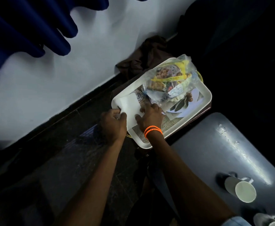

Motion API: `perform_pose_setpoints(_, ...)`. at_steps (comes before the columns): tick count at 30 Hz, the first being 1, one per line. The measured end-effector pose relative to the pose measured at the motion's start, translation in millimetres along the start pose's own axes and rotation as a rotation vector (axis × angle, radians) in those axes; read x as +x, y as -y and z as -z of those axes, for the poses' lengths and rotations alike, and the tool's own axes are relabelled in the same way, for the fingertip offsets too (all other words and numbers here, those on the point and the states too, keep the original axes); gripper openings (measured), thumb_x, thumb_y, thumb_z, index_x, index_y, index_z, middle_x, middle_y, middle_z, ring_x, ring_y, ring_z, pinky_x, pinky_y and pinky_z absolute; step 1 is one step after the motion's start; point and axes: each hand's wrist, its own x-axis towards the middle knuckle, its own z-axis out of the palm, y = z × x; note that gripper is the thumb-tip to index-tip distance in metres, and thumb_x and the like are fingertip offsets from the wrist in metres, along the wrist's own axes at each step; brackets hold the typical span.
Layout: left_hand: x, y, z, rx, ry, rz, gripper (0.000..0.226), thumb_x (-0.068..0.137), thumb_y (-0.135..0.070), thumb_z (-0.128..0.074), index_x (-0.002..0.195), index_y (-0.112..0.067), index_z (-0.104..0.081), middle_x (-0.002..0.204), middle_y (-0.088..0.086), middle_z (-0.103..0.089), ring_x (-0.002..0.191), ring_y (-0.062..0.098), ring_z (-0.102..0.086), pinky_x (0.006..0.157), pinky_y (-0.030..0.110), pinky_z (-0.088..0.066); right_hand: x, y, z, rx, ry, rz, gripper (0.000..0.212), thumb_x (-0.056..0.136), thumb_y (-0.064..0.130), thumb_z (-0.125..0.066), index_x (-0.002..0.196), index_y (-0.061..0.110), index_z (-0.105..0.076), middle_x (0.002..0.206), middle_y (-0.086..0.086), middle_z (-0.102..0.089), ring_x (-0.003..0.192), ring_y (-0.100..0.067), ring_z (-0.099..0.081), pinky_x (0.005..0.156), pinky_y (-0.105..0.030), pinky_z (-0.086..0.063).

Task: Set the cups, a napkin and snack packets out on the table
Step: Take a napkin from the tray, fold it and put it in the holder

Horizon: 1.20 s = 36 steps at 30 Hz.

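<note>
A white tray (205,101) sits on a low stand beside the grey table (215,144). A white napkin (131,106) lies at the tray's near-left corner. My left hand (113,123) pinches the napkin's left edge, and my right hand (150,117), with orange bands on the wrist, presses fingers on its right edge. Clear snack packets (171,80) with yellow print are piled in the tray's middle, next to a clear glass (139,95). A white cup (241,190) stands on the table, and a second white cup (271,221) shows at the bottom right corner.
A dark brown cloth (143,57) lies bunched against the white wall (68,79) behind the tray. Blue curtains (27,30) hang at the top left. The floor (68,152) below my arms is dark. The tray's base shows a printed picture and a burlap-like mat.
</note>
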Motion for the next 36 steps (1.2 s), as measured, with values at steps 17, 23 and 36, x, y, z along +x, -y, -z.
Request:
perform_pose_setpoints(17,-64,-115,-35,-0.609,0.44,-0.135,0.008,0.098,-0.015,-0.067,0.104,-0.021,-0.068,0.1,-0.006,-0.079,0.092,0.009,-0.073,0.078,0.028,-0.058,-35,-80,96,1.749,0.204,-0.321,0.067,0.086,0.064,-0.071,0.134,0.017,-0.069,0.125,-0.011,-0.073,0.106,-0.025,-0.073,0.082,-0.038,-0.059)
perform_pose_setpoints(23,-115,-121,-79,-0.482,0.737,-0.082,0.03,0.079,-0.019,-0.071,0.109,-0.017,-0.073,0.101,-0.002,-0.081,0.089,0.015,-0.076,0.07,0.029,-0.059,-61,-148,150,1.737,0.021,-0.389,0.045,0.093,0.018,-0.073,0.133,-0.001,-0.064,0.134,-0.026,-0.066,0.114,-0.036,-0.067,0.106,-0.055,-0.052)
perform_pose_setpoints(36,-274,-104,-176,-0.055,0.873,-0.176,0.011,0.089,-0.026,-0.078,0.099,-0.026,-0.072,0.093,-0.008,-0.079,0.084,0.009,-0.077,0.064,0.022,-0.056,-183,-302,200,1.124,-0.431,-0.564,0.046,0.071,-0.008,-0.085,0.113,0.002,-0.069,0.109,-0.017,-0.076,0.091,-0.031,-0.074,0.067,-0.035,-0.061)
